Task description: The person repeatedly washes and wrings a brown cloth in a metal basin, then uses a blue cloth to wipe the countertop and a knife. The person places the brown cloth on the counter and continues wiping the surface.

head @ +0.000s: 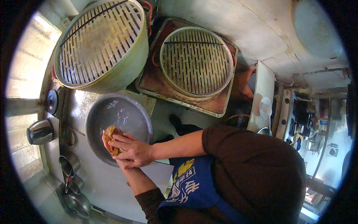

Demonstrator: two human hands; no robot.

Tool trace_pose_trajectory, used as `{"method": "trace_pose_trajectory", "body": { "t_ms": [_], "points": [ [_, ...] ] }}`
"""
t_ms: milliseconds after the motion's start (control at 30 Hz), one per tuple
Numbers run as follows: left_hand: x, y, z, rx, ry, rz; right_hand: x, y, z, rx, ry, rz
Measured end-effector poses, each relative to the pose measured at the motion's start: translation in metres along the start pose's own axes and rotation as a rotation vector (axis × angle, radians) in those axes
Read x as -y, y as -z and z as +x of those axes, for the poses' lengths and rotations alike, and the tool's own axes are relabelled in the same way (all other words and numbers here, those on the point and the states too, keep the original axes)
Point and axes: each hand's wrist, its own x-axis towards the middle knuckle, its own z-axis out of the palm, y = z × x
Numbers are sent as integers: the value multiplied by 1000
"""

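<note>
A soft, folded brown-orange mass (114, 134), possibly leafy, is pressed between my two hands over a round grey basin (91, 120). My right hand (134, 151) lies across it from above with the fingers spread. From below, my left hand (105, 143) cups it; most of that palm is hidden behind the mass and my right hand. The basin's inside looks wet. It stands on a light work surface (117, 187), partly over a textured metal sheet (78, 109).
A large pot (128, 72) with a slotted steamer plate stands behind the basin. Another slotted plate (195, 61) tops a vessel on a rusty tray (148, 84). A metal jug (40, 131) and several pans (77, 204) line the left side. A ladle (265, 107) rests on a board at right.
</note>
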Motion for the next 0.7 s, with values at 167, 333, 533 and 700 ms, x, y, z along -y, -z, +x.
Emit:
{"method": "trace_pose_trajectory", "body": {
  "t_ms": [167, 333, 533, 700],
  "points": [
    [-3, -1, -2, -28, 16, 29, -15, -16, 10, -103, -26, 47],
    [4, -7, -4, -40, 35, 65, -26, -23, 24, -218, -58, 96],
    [13, -17, 1, -44, 37, 85, -39, -30, 33, -353, -136, 71],
    [10, -11, -3, -91, -22, 84, -37, -35, 47, -258, -140, 255]
  ]
}}
